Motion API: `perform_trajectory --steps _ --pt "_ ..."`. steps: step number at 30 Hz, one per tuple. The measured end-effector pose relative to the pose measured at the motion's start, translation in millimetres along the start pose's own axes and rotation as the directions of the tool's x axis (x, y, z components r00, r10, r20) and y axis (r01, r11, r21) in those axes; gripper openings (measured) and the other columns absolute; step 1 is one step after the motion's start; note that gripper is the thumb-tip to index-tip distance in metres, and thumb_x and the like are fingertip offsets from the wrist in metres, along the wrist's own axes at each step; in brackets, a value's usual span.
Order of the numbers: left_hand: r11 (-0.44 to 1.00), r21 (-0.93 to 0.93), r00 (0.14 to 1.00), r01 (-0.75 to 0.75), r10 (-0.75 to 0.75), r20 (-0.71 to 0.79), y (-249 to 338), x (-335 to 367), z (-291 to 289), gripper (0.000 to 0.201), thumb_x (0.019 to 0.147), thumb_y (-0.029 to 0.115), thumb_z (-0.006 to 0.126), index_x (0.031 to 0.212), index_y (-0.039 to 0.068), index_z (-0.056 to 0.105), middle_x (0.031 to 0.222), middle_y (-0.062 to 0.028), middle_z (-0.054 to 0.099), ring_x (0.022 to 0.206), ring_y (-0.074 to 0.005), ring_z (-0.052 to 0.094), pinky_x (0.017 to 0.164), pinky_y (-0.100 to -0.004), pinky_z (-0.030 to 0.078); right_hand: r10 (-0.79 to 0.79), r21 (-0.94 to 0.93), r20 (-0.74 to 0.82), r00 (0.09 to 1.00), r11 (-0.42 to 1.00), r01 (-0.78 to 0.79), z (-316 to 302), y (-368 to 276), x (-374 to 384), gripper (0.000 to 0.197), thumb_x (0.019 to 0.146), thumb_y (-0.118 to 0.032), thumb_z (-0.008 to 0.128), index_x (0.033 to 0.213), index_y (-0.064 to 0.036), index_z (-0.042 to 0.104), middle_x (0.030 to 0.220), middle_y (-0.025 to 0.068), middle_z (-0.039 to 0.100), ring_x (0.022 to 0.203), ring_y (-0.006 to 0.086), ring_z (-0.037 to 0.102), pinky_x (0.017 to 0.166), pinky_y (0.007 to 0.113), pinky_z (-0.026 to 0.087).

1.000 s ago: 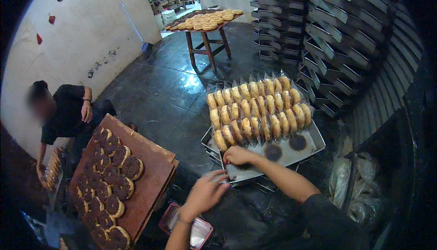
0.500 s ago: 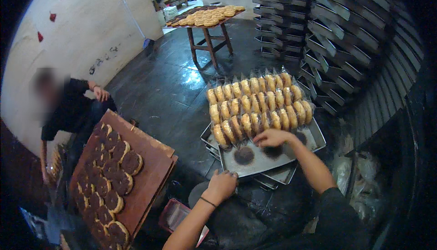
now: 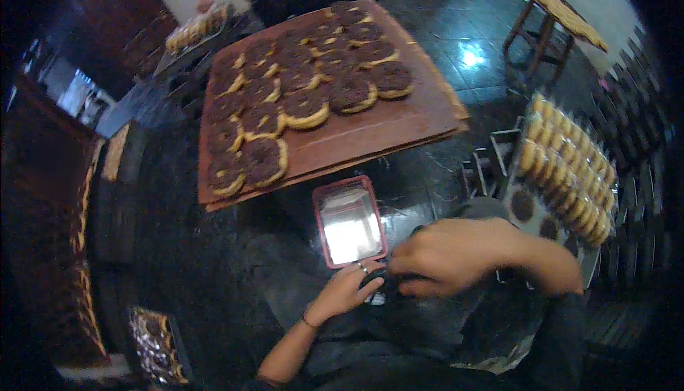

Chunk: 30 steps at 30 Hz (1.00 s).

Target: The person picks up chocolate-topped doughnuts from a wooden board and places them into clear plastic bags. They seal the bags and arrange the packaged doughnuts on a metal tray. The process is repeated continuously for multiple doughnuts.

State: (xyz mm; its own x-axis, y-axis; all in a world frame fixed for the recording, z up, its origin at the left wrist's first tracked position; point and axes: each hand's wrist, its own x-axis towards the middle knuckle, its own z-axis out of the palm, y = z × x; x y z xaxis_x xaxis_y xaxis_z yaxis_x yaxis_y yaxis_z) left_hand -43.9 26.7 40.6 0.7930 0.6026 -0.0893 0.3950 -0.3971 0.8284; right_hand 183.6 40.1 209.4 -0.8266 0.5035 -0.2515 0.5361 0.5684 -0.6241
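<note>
Left hand (image 3: pixel 349 290): fingers bent beside small dark item (image 3: pixel 375 275); whether pinching it, cannot tell. Right hand (image 3: pixel 459 256): just right of item, blurred, fingers curled; any pinch hidden. Pink-rimmed tray (image 3: pixel 320 227) lies just beyond left hand, near board (image 3: pixel 399 124) bearing dark-topped doughnuts (image 3: pixel 305 105). Wrapped doughnuts (image 3: pixel 568 167) in rows on metal tray (image 3: pixel 535 219), at right.

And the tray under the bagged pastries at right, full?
Not full: the metal tray shows a bare, dark-spotted strip beside the rows of bagged pastries.
</note>
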Motion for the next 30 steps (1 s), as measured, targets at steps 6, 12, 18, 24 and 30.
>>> perform_trajectory --steps 6,12,18,24,30 --pt "0.966 0.178 0.968 0.190 -0.214 0.130 -150 25 64 0.044 0.081 0.034 0.057 0.111 0.002 0.053 0.122 -0.0229 0.047 0.115 -0.0379 0.043 0.094 -0.0445 0.038 0.500 -0.315 0.392 0.772 0.861 -0.399 111 214 239 0.039 0.072 -0.037 0.060 0.071 0.0012 0.064 0.073 0.0164 0.064 0.068 0.0285 0.061 0.062 0.040 0.047" --pt "0.779 0.474 0.802 0.411 -0.556 0.219 -216 22 91 0.059 0.075 0.033 0.061 0.130 0.018 0.042 0.147 -0.0135 0.009 0.132 -0.0412 0.011 0.100 -0.0604 0.019 0.454 -0.197 -0.178 0.873 0.853 -0.484 287 284 294 0.081 0.061 -0.056 0.069 0.118 -0.0024 0.047 0.123 0.0193 0.041 0.117 0.0396 0.033 0.091 0.051 0.035" --pt "0.770 0.491 0.779 0.407 -0.574 0.253 -213 27 94 0.053 0.079 0.039 0.054 0.128 0.020 0.046 0.146 -0.0160 0.010 0.131 -0.0430 0.016 0.097 -0.0624 0.022 0.451 -0.122 -0.221 0.865 0.867 -0.483 274 271 280 0.045 0.067 -0.037 0.069 0.101 -0.0095 0.058 0.115 0.0154 0.049 0.106 0.0366 0.049 0.085 0.049 0.041" --pt "0.638 -0.671 0.915 0.377 -0.367 0.164 -190 41 71 0.041 0.085 0.033 0.051 0.117 0.007 0.052 0.113 -0.0113 0.056 0.103 -0.0251 0.056 0.087 -0.0375 0.046 0.239 0.015 0.126 0.963 0.970 -0.243 188 265 263 0.030 0.066 -0.012 0.057 0.095 -0.0119 0.067 0.093 0.0140 0.064 0.084 0.0333 0.060 0.076 0.040 0.048" --pt "-0.470 -0.867 0.986 -0.162 -0.115 -0.122 -187 29 -8 0.048 0.089 0.040 0.039 0.122 0.006 0.044 0.133 -0.0146 0.040 0.118 -0.0342 0.042 0.092 -0.0578 0.036 0.015 -0.382 -0.024 1.000 0.924 -0.023 110 94 168 0.050 0.069 -0.017 0.056 0.117 -0.0018 0.052 0.128 0.0195 0.043 0.111 0.0329 0.049 0.093 0.045 0.040"
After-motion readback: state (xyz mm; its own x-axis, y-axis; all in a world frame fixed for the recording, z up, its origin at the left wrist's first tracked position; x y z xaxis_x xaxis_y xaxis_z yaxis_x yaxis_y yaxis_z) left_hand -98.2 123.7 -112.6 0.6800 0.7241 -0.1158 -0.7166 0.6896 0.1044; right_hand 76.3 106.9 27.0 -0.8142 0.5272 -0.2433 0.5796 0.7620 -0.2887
